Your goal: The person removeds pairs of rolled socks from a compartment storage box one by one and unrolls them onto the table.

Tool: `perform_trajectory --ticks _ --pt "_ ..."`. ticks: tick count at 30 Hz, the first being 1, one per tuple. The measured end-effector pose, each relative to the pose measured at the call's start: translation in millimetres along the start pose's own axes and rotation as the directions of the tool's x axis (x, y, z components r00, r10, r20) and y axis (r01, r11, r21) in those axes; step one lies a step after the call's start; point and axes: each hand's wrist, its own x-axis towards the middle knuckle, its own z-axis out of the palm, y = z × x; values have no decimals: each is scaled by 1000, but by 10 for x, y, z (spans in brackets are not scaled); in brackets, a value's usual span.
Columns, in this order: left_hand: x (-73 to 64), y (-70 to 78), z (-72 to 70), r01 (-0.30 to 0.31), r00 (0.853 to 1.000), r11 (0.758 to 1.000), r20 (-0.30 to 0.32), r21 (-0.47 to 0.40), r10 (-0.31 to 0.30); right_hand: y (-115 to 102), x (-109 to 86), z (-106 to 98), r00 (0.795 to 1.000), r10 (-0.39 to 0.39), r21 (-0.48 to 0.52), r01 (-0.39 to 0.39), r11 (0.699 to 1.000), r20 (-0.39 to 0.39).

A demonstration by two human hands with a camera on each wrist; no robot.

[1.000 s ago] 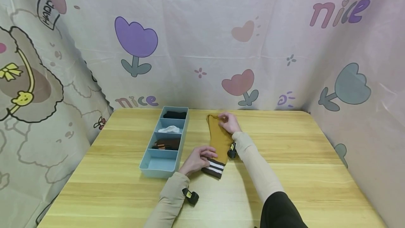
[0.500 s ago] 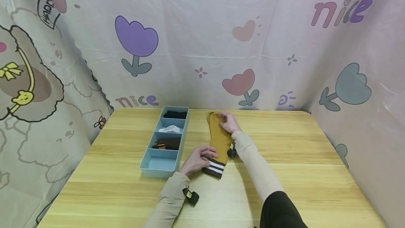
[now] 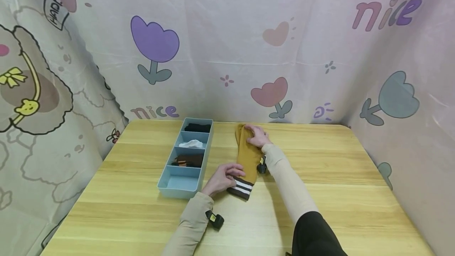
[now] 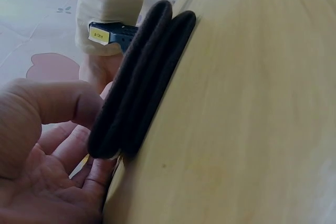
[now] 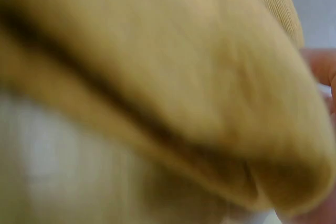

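Observation:
A pair of mustard-yellow socks [image 3: 247, 155], laid one over the other, stretches away from me on the table. Their dark cuffs with white stripes [image 3: 243, 187] face me. My left hand [image 3: 224, 179] holds the cuff end from the left side, thumb at the edge and fingers over the fabric. From the left wrist, the folded dark cuff [image 4: 139, 87] shows edge-on beside the thumb. At the far end, my right hand [image 3: 258, 136] grips the fabric from the right with bent fingers. The right wrist view is filled by blurred yellow sock [image 5: 173, 77], fingers [image 5: 321, 66] at its right edge.
Left of the socks stands a pale blue four-part organizer box [image 3: 164, 191]. It holds a black folded item [image 3: 197, 128], a white one [image 3: 192, 144] and a brown one [image 3: 192, 160]; the front compartment is bare. A printed curtain [image 3: 213, 42] rises behind the table [image 3: 320, 192].
The far end of the socks has shifted slightly and gathered upward under my right hand, whose fingers have spread over it. My left hand stays at the cuff. The head view has tilted slightly.

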Motion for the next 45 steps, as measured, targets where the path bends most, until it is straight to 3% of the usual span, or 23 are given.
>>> perform_trajectory --ticks 6,14,21,25,32,38,45 --pt "-3 29 5 -8 1000 999 -7 38 8 30 -47 -91 998 32 -38 -30 999 53" --pt "10 92 57 3 999 989 -53 147 5 98 -129 -160 997 47 -101 -41 994 59" --pt "-9 109 58 6 999 978 -49 208 5 134 -238 -218 996 67 -123 -59 991 62" --pt "-11 103 70 24 998 966 -55 257 -10 156 -306 -233 993 103 -123 -95 988 58" --pt "-39 154 120 12 995 937 -100 348 24 197 -379 -220 992 124 -120 -119 986 32" --pt "-60 209 181 71 988 918 -156 390 -10 232 -469 -221 992 125 -127 -125 984 -9" --pt "-91 203 178 45 987 897 -159 440 29 225 -644 -255 991 131 -117 -132 984 -21"
